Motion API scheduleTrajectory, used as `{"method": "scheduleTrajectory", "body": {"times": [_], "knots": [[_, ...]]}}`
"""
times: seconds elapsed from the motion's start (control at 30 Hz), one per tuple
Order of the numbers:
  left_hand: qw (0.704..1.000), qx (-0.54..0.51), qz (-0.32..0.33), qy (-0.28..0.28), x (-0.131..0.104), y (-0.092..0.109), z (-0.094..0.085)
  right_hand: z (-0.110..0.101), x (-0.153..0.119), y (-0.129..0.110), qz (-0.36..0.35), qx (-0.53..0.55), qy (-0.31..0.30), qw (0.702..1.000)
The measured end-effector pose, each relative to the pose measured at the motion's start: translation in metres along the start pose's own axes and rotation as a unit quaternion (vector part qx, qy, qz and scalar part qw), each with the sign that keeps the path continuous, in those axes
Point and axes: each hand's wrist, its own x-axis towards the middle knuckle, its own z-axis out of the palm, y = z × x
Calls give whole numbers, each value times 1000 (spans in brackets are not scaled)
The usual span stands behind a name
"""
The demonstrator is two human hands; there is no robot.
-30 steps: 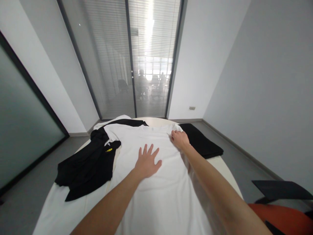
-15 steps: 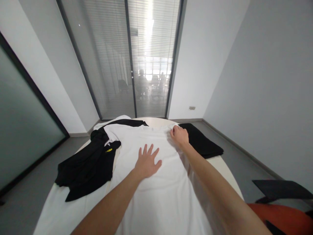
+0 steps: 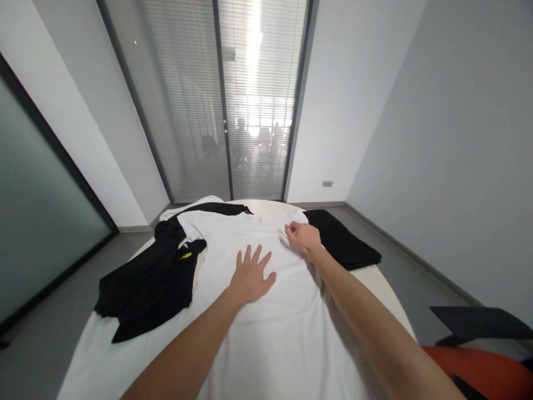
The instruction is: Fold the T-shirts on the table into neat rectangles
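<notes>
A white T-shirt (image 3: 266, 339) lies spread over the table, its collar toward the far edge and one sleeve out to the left. My left hand (image 3: 251, 276) rests flat on the middle of the shirt with fingers spread. Near the shirt's far right shoulder, my right hand (image 3: 303, 238) is closed, thumb and fingers pinching a bit of the white fabric and raising it slightly. The right sleeve is partly hidden behind that hand.
Crumpled black clothing (image 3: 145, 283) with a yellow mark covers the table's left side. A folded black garment (image 3: 341, 239) lies at the right. The pale round table (image 3: 391, 294) shows at its right edge. An orange chair (image 3: 474, 372) stands at lower right.
My right hand has drawn slightly back from the shoulder, its fingers now pinched, and the fabric there is lifted a little. My left hand has stayed in place.
</notes>
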Motion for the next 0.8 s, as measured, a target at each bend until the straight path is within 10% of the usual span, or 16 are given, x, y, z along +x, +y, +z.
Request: {"method": "scheduleTrajectory", "body": {"times": [0.17, 0.3, 0.57, 0.8], "knots": [[1000, 0, -1, -5, 0, -1, 0, -16, 18, 15, 138, 24, 60, 988], [1000, -2, 0, -7, 0, -2, 1, -33, 34, 43, 211, 32, -49, 976], [1000, 6, -2, -8, 0, 1, -1, -40, 37, 81, 124, 109, -243, 956], [1000, 6, -3, -10, 0, 1, 0, -30, 24, 101, 59, 115, -195, 972]]}}
